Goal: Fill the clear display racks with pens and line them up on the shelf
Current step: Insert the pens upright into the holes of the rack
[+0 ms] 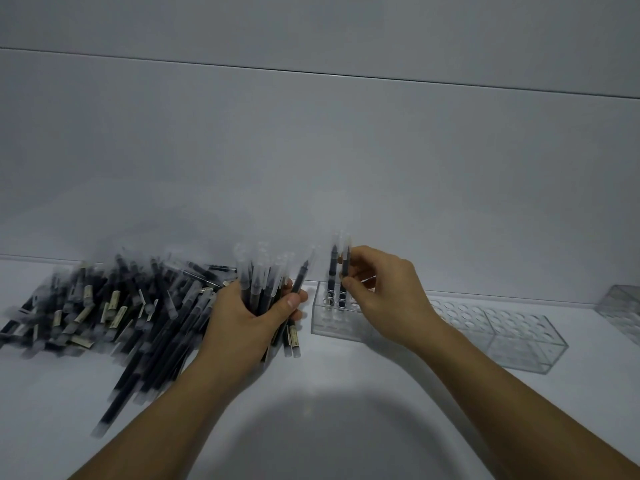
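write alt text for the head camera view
The right hand pinches a pen upright at the left end of a clear rack, beside another pen standing there, while the left hand grips a bundle of pens. A pile of pens lies on the white shelf to the left; empty racks sit to the right.
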Demonstrator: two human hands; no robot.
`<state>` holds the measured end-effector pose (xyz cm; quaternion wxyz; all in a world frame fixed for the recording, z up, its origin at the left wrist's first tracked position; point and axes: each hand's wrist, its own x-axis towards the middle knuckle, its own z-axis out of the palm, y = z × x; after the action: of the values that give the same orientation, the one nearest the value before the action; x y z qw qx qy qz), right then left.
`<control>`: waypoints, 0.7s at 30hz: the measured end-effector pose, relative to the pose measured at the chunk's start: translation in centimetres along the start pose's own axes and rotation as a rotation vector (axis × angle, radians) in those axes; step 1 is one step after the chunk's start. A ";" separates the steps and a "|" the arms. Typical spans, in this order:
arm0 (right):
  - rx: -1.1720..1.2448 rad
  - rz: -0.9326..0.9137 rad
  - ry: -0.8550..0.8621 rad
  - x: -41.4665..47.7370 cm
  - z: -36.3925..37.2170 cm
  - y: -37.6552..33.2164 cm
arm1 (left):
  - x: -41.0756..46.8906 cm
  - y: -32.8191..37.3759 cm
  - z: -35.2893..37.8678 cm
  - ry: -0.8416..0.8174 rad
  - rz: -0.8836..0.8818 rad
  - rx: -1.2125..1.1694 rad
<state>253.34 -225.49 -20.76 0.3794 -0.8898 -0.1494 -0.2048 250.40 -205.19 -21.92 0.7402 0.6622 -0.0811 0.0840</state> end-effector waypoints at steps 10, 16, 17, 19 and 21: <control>-0.326 0.123 -0.333 -0.9 -5.2 0.6 | 0.2 -0.3 -0.2 -0.026 -0.018 0.018; -0.209 0.094 -0.348 -1.7 -5.1 2.4 | -0.2 0.0 0.0 -0.076 -0.020 0.084; -0.207 0.085 -0.354 -1.6 -5.0 2.5 | -0.3 0.1 0.0 -0.090 -0.017 0.093; -0.203 0.076 -0.369 -1.5 -4.8 2.5 | -0.5 0.2 0.1 -0.124 0.006 0.117; -0.226 0.024 -0.318 -1.9 -4.8 2.2 | -0.7 0.5 0.2 -0.142 0.025 0.121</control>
<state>251.38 -230.65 -20.03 0.2510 -0.9497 -0.1728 -0.0726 249.65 -205.36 -21.58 0.6900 0.7091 -0.1363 0.0509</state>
